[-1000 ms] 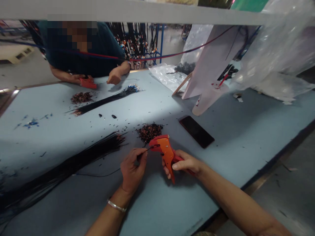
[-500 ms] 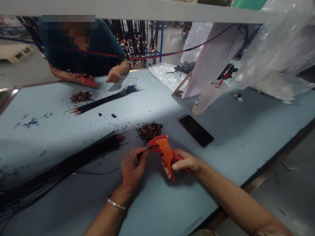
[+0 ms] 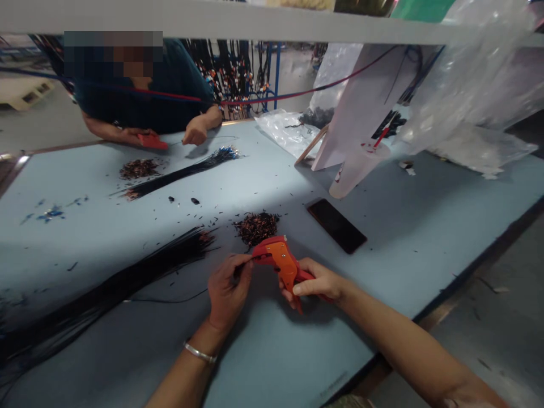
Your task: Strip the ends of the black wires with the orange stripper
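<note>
My right hand [image 3: 312, 281] is wrapped around the handles of a red and orange wire stripper [image 3: 280, 258], held just above the table. Pinched in my left hand [image 3: 229, 283] is a thin black wire [image 3: 243, 262], whose end sits at the stripper's jaws; how far in it reaches I cannot tell. A dark wire [image 3: 170, 299] trails left from under my left hand. Behind the stripper lies a pile of black and copper-coloured scraps [image 3: 257, 228]. A thick bundle of black wires [image 3: 123, 286] stretches across the table on my left.
Across the table [image 3: 408, 238], a co-worker [image 3: 144, 96] holds a red tool [image 3: 152, 141] near a second wire bundle [image 3: 182, 173]. A phone [image 3: 337, 225] lies right of the scraps. Behind it stands a plastic cup [image 3: 359, 170] with a straw. A shelf edge [image 3: 238, 22] crosses overhead.
The wire and the stripper's jaws have come closer together, with my left fingers now right beside the jaws. Both hands keep their grips. The view has shifted slightly.
</note>
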Action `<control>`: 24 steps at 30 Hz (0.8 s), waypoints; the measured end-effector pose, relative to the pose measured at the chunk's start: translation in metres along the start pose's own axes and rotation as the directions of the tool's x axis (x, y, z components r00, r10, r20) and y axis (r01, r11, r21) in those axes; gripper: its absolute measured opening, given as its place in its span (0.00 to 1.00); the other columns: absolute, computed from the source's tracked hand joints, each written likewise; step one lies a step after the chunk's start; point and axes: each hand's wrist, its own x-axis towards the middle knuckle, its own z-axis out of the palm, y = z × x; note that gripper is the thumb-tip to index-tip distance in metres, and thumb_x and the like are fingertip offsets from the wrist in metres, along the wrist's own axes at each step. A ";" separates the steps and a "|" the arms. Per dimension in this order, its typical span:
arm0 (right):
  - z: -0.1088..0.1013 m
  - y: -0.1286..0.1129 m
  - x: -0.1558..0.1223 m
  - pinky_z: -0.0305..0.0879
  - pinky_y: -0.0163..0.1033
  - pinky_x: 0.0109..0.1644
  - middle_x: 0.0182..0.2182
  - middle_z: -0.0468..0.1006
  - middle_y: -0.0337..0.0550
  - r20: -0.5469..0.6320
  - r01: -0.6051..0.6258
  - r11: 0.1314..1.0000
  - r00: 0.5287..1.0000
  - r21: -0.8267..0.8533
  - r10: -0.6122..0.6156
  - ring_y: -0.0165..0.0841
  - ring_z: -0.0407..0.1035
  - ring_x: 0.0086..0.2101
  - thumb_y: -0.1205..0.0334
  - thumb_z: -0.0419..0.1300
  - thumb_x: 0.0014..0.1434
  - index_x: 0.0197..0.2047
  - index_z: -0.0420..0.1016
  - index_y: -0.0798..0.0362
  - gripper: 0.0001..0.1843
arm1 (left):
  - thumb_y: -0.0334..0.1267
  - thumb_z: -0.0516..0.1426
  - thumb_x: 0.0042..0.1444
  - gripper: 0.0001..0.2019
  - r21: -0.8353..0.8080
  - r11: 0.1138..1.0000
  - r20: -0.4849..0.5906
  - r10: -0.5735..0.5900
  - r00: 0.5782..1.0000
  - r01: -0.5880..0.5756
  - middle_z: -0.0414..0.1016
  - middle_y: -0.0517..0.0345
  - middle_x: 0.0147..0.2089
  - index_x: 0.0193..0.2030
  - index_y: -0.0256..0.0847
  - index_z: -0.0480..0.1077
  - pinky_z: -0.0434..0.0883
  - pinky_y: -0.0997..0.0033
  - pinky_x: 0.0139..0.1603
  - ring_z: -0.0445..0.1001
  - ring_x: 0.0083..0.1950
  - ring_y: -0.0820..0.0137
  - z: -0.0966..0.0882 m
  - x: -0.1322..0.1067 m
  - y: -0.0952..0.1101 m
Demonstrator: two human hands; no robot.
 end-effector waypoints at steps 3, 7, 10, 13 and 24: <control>0.001 -0.001 0.000 0.69 0.31 0.22 0.26 0.74 0.42 -0.025 -0.010 1.000 1.000 -0.017 0.010 0.29 0.70 0.23 0.53 0.70 0.49 0.37 0.72 0.61 0.21 | 0.32 0.58 0.58 0.03 0.012 1.000 0.004 -0.008 1.000 0.008 0.72 0.63 0.26 0.35 0.40 0.74 0.63 0.80 0.24 0.66 0.24 0.78 0.001 0.000 -0.001; 0.001 0.002 -0.001 0.65 0.28 0.19 0.24 0.73 0.40 -0.059 -0.019 0.999 0.998 -0.040 0.016 0.28 0.69 0.21 0.52 0.70 0.49 0.36 0.72 0.60 0.20 | 0.32 0.58 0.58 0.03 0.014 1.000 0.013 -0.011 1.000 0.011 0.73 0.62 0.27 0.35 0.39 0.74 0.63 0.80 0.25 0.66 0.24 0.78 0.000 -0.001 -0.003; 0.000 0.003 -0.001 0.64 0.28 0.18 0.24 0.74 0.40 -0.068 -0.024 0.999 0.997 -0.040 0.022 0.28 0.70 0.21 0.52 0.70 0.48 0.35 0.72 0.60 0.21 | 0.33 0.57 0.58 0.04 0.013 1.000 0.022 -0.018 1.000 0.018 0.73 0.62 0.27 0.35 0.40 0.74 0.64 0.80 0.25 0.66 0.24 0.78 -0.001 -0.001 -0.002; -0.001 0.003 -0.001 0.64 0.28 0.18 0.24 0.74 0.40 -0.059 -0.027 0.999 0.998 -0.034 0.025 0.28 0.70 0.21 0.53 0.70 0.48 0.35 0.72 0.60 0.20 | 0.32 0.57 0.58 0.04 0.004 1.000 0.022 -0.023 0.999 0.023 0.72 0.63 0.27 0.35 0.40 0.74 0.64 0.80 0.26 0.66 0.24 0.78 0.000 -0.001 -0.002; 0.001 -0.001 -0.001 0.66 0.29 0.19 0.26 0.74 0.42 -0.012 -0.018 0.999 1.000 0.039 0.018 0.29 0.71 0.22 0.55 0.69 0.50 0.37 0.72 0.61 0.19 | 0.34 0.58 0.59 0.04 -0.023 0.999 0.034 -0.048 0.998 0.049 0.74 0.61 0.29 0.36 0.40 0.75 0.66 0.78 0.28 0.70 0.27 0.76 0.000 -0.002 -0.005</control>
